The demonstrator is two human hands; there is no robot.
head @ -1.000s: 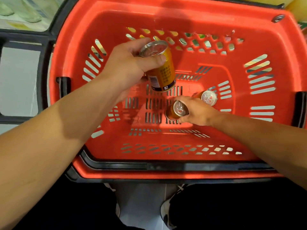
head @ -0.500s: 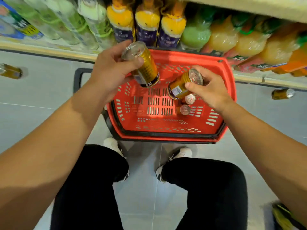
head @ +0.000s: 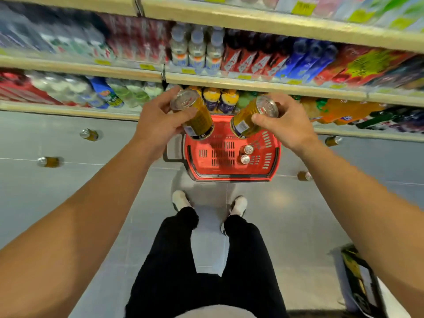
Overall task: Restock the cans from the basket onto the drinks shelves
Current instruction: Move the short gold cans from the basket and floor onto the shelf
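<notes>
Judging by look, cans rigid, smooth metal, prob. full so some weight; best gripped round mid-body. Left hand (head: 158, 120) wrapped on gold can (head: 195, 115), right hand (head: 283, 125) on second can (head: 252, 118), both above red basket (head: 273, 161). Two cans (head: 246, 154) left inside.

Grey tiled floor (head: 68, 203) and a standing person's legs

Black trousers (head: 202, 260) fill 6 o'clock, white shoes (head: 181, 199) pointing to 12; a dark, yellow-marked object (head: 360, 278) lies at 4 o'clock, blurred; bottled drinks (head: 197, 51) crowd 12 o'clock
</notes>
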